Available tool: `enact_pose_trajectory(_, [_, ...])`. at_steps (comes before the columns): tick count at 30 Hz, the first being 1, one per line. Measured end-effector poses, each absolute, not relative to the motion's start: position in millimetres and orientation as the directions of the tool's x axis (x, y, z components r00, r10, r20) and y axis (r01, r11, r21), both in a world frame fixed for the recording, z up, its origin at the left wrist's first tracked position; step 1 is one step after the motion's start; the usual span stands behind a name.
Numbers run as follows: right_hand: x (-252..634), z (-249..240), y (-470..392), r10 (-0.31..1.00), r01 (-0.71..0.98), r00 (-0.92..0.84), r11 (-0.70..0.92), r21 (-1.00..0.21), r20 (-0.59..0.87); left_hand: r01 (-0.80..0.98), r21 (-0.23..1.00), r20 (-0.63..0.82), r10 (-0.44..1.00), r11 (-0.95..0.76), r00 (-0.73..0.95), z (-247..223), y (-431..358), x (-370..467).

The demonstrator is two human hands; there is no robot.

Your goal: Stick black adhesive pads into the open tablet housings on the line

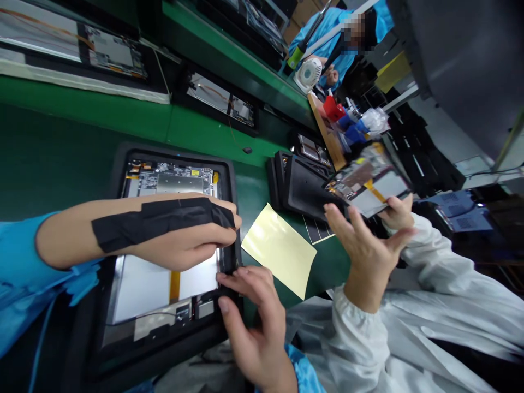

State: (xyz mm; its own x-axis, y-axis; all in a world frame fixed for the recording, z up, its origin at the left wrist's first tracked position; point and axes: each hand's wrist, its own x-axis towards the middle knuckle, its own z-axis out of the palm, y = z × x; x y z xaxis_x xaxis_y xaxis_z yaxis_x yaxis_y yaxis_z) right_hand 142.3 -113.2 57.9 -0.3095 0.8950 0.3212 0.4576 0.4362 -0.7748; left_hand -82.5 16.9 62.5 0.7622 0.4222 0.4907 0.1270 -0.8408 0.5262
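Observation:
An opened tablet (151,278) lies in a black foam tray (235,191), its circuit board, silver panels and orange ribbon cable exposed. My left hand (180,234) reaches across it from the left, fingers curled together at the right edge; what they may hold is hidden. A strip of black tape (159,218) lies along the back of this hand. Near the tray's lower right side is my right hand (257,322), thumb and forefinger apart. Its fingertips touch the edge of the tablet or tray; I cannot tell which.
A yellow sheet (280,251) lies right of the tray. Black trays (307,185) are stacked behind it. A co-worker in white sleeves holds another opened tablet (372,185) at right. More opened tablets (221,98) line the back; another person sits beyond a small fan (309,73).

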Motion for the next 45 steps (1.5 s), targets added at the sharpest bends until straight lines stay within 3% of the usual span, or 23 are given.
enact_pose_trajectory(8, [144.9,87.7,-69.1,0.957,0.296,-0.284,0.149,-0.943,0.062,0.164,0.552,0.424,0.444,-0.818,0.789,70.1,25.6,-88.6])
enact_pose_trajectory(15, [136.1,71.6,-49.5,0.938,0.442,-0.304,0.293,-0.847,0.166,0.18,0.568,0.474,0.498,-0.803,0.726,58.4,23.3,-87.0])
enact_pose_trajectory(24, [142.5,69.8,-56.1,0.91,0.465,-0.394,0.318,-0.826,0.129,0.102,0.596,0.541,0.493,-0.796,0.682,46.2,22.1,-84.8])
enact_pose_trajectory(30, [133.3,60.8,-53.1,0.946,0.454,-0.312,0.227,-0.862,0.085,0.115,0.595,0.545,0.504,-0.796,0.67,49.1,19.8,-85.2])
enact_pose_trajectory(37, [128.1,62.5,-52.4,0.961,0.394,-0.278,0.122,-0.911,0.009,0.228,0.611,0.429,0.56,-0.758,0.709,58.0,22.5,-86.1])
enact_pose_trajectory(45, [123.1,69.4,-53.9,0.959,0.511,-0.283,0.158,-0.845,0.008,0.427,0.623,0.175,0.648,-0.656,0.741,67.5,18.5,-81.5])
